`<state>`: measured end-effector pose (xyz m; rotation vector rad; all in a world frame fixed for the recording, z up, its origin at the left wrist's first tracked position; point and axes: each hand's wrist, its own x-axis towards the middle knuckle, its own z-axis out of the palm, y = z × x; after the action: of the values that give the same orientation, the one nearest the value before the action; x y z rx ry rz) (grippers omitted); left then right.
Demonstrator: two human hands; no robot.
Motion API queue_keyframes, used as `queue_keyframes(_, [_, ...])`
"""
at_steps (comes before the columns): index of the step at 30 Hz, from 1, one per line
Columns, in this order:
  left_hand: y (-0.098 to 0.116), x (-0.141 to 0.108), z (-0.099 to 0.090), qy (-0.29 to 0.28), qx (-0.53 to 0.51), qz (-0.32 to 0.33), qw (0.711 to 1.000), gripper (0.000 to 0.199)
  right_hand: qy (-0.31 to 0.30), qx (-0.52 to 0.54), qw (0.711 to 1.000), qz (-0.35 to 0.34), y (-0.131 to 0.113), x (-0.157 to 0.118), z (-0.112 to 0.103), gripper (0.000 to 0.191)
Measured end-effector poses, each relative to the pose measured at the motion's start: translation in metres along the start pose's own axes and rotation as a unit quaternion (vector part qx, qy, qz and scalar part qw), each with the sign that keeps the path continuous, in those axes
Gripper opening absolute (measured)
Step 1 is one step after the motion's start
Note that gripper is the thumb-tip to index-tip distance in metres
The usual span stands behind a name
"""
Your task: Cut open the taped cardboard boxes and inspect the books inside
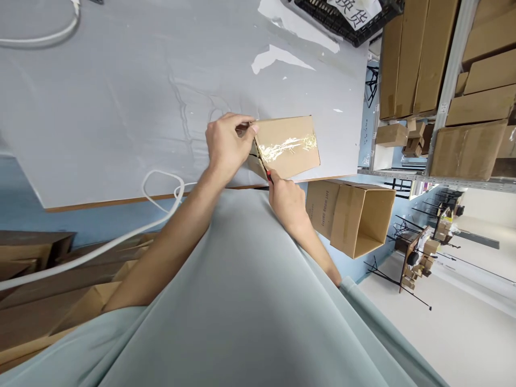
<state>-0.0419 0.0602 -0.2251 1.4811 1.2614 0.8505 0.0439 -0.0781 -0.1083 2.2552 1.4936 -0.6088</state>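
A small cardboard box with shiny, crinkled clear tape across it sits near the front edge of the table. My left hand pinches its upper left corner between thumb and fingers. In my right hand is a red-handled utility knife, held at the box's lower left edge. My fingers cover most of the knife, and its blade cannot be made out. A dark gap runs along that left edge of the box.
White paper scraps lie on the grey table beneath a black crate. An open carton stands beyond the table's front edge. Shelves of boxes rise at right. A white cable loops at lower left.
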Motion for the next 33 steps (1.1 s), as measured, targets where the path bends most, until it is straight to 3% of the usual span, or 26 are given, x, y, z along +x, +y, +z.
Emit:
queue_keyframes(4, [0.005,0.002,-0.005,0.004,0.014,-0.005,1.0,0.044,0.027,0.045,0.998,-0.035,0.021,-0.01,-0.005,0.052])
queue_keyframes(8, [0.018,-0.005,0.0,0.06,0.06,0.025,0.996,0.04,0.122,0.13,0.984,-0.03,0.075,-0.007,-0.009,0.055])
queue_keyframes(11, [0.043,-0.011,0.027,0.068,0.091,0.088,0.99,0.041,0.18,0.166,0.97,-0.012,0.123,0.016,-0.01,0.057])
queue_keyframes(16, [0.072,-0.01,0.095,-0.042,0.077,0.139,0.986,0.033,0.177,0.175,0.968,-0.041,0.169,0.062,-0.013,0.055])
queue_keyframes(18, [0.072,-0.009,0.114,-0.048,0.1,0.144,0.983,0.036,0.167,0.181,0.966,-0.073,0.175,0.076,-0.014,0.054])
queue_keyframes(21, [0.068,-0.01,0.127,-0.035,0.137,0.124,0.982,0.036,0.151,0.199,0.963,-0.107,0.178,0.095,-0.017,0.055])
queue_keyframes(26, [0.068,-0.011,0.132,-0.011,0.168,0.101,0.981,0.035,0.102,0.207,0.966,-0.116,0.176,0.114,-0.025,0.055])
queue_keyframes(33, [0.056,-0.009,0.138,-0.003,0.149,0.095,0.984,0.034,0.04,0.127,0.989,-0.071,0.155,0.106,-0.046,0.055])
